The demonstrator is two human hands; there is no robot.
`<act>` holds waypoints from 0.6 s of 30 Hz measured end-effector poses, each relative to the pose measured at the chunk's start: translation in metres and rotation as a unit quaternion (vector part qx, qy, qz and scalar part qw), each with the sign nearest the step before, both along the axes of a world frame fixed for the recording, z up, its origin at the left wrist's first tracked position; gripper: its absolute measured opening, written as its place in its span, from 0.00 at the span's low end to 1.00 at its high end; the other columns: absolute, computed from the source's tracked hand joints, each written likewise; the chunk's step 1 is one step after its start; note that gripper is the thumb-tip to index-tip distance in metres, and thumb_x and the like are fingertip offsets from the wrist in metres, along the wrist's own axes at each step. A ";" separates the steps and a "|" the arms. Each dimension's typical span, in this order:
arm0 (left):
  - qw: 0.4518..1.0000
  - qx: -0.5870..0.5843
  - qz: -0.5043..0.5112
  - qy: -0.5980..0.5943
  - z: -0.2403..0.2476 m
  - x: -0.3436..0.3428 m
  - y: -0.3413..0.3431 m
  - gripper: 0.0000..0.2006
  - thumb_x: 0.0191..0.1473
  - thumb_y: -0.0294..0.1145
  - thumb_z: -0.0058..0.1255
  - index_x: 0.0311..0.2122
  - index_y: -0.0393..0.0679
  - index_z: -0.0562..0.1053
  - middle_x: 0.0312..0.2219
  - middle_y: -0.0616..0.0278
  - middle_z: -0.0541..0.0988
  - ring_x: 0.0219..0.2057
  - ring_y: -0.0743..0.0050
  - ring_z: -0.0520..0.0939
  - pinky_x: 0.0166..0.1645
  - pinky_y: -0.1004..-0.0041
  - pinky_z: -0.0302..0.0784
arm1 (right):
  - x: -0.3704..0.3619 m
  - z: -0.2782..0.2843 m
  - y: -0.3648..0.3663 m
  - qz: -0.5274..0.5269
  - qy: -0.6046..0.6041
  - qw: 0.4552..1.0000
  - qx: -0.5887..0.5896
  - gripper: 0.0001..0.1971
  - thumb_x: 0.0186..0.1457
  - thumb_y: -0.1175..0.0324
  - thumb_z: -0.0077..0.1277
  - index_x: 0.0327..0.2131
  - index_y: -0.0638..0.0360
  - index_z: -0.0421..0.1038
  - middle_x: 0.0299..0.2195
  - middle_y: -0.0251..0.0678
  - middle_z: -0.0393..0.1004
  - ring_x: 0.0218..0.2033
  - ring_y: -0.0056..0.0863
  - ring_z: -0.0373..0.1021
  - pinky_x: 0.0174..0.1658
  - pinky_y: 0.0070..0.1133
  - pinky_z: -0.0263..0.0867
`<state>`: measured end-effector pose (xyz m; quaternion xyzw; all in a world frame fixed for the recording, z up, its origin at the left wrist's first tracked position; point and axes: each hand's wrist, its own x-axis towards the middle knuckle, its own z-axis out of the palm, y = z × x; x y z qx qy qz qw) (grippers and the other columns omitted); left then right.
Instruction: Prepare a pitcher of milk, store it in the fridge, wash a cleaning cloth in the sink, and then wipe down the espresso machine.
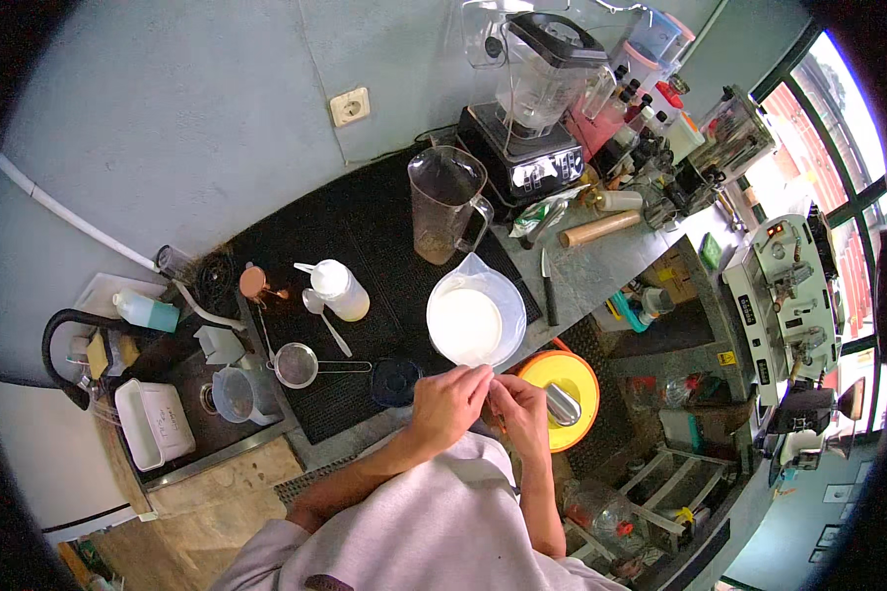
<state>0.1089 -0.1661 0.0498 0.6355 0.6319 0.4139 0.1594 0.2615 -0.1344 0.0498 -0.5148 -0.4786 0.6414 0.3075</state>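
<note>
My left hand [446, 406] and my right hand [522, 412] meet at the fingertips, just in front of a translucent plastic pitcher [510, 313]. Both are closed in a pinch, and whatever lies between the fingers is too small or hidden to make out. White liquid or powder [465, 325] fills the lower part of the pitcher, which stands on the counter edge. Close to my right hand, a shiny metal cup or scoop [563, 405] rests in a yellow-and-orange round container [589, 379]. A dark round lid-like object [395, 382] lies left of my left hand.
Behind the pitcher stands a clear jug [447, 192], with a blender [522, 148] beyond it. On the black mat are a squeeze bottle [341, 291], spoon [327, 321], strainer [296, 364] and copper cup [254, 282]. A knife [549, 286] lies right; a sink [207, 433] is left.
</note>
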 end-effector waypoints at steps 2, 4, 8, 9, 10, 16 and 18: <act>0.999 0.025 -0.006 0.020 -0.006 0.003 -0.007 0.11 0.56 0.31 0.59 0.44 0.41 0.80 0.29 0.59 0.83 0.25 0.62 0.85 0.28 0.67 0.80 | 0.001 -0.003 -0.001 0.006 -0.002 1.000 0.014 0.12 0.65 0.67 0.53 0.41 0.68 0.79 0.24 0.22 0.70 0.24 0.11 0.61 0.27 0.14 0.57; 0.992 0.008 -0.101 0.081 -0.012 0.001 -0.015 0.14 0.55 0.30 0.59 0.48 0.42 0.79 0.25 0.62 0.81 0.23 0.64 0.83 0.27 0.67 0.80 | 0.000 -0.001 -0.004 -0.020 0.006 1.000 0.003 0.12 0.65 0.67 0.53 0.42 0.68 0.79 0.24 0.23 0.70 0.24 0.11 0.61 0.28 0.14 0.57; 0.990 0.114 -0.077 0.036 -0.011 -0.008 -0.032 0.22 0.54 0.30 0.62 0.55 0.39 0.75 0.19 0.66 0.77 0.17 0.73 0.79 0.22 0.70 0.75 | 0.008 -0.002 -0.003 -0.042 0.022 0.999 0.026 0.12 0.65 0.68 0.53 0.43 0.68 0.80 0.24 0.24 0.71 0.25 0.11 0.63 0.28 0.14 0.59; 0.989 0.140 -0.041 0.032 -0.013 -0.008 -0.029 0.27 0.54 0.30 0.63 0.59 0.37 0.72 0.19 0.66 0.77 0.16 0.75 0.78 0.21 0.73 0.74 | 0.010 -0.003 -0.004 -0.052 0.033 0.998 0.030 0.12 0.65 0.69 0.52 0.42 0.68 0.80 0.25 0.24 0.72 0.25 0.11 0.63 0.28 0.13 0.59; 0.989 0.140 -0.042 0.032 -0.016 -0.009 -0.028 0.27 0.54 0.30 0.63 0.59 0.37 0.72 0.19 0.66 0.77 0.16 0.75 0.78 0.21 0.73 0.74 | 0.010 -0.003 -0.004 -0.052 0.034 0.998 0.030 0.12 0.65 0.69 0.52 0.42 0.68 0.80 0.25 0.24 0.72 0.25 0.11 0.63 0.28 0.13 0.59; 0.994 0.052 -0.059 0.076 -0.024 -0.009 -0.021 0.29 0.56 0.35 0.61 0.61 0.37 0.69 0.24 0.62 0.82 0.20 0.71 0.82 0.24 0.72 0.77 | -0.003 -0.005 -0.008 -0.044 0.041 0.998 0.017 0.13 0.66 0.65 0.53 0.42 0.67 0.79 0.31 0.23 0.74 0.31 0.13 0.65 0.35 0.15 0.62; 0.992 0.068 -0.067 0.077 -0.025 -0.008 -0.016 0.28 0.57 0.36 0.60 0.60 0.37 0.70 0.22 0.63 0.79 0.19 0.71 0.81 0.23 0.71 0.76 | -0.010 -0.010 -0.009 -0.065 0.060 0.993 0.083 0.15 0.69 0.59 0.49 0.39 0.63 0.78 0.27 0.24 0.73 0.23 0.09 0.62 0.25 0.12 0.56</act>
